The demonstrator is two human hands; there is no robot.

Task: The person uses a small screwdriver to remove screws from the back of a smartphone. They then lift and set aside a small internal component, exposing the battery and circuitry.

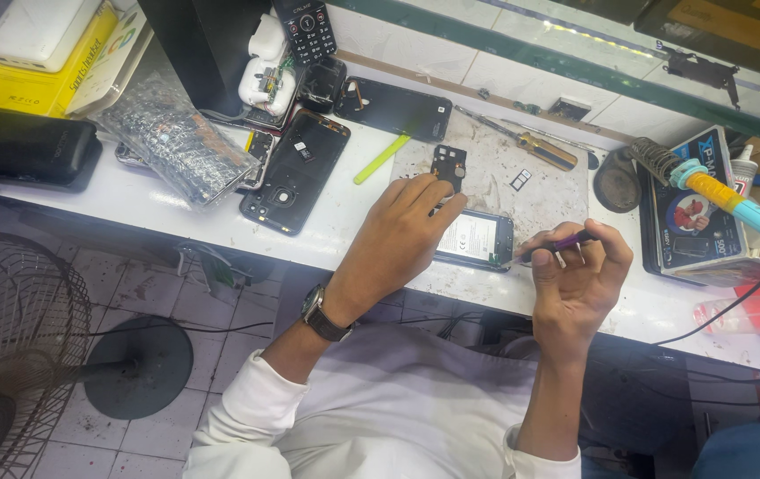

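Left hand (402,235) presses down on opened phone (476,239) on tabletop (344,208), fingers flat, grasping nothing; right hand (579,275) fingers pinch purple tool (564,241) at phone edge.

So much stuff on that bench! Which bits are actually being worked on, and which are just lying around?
In use: opened phone under the left hand; purple tool in the right hand.

Lying about: screwdriver, soldering iron, green stick, black back cover, keypad phone, floor fan.
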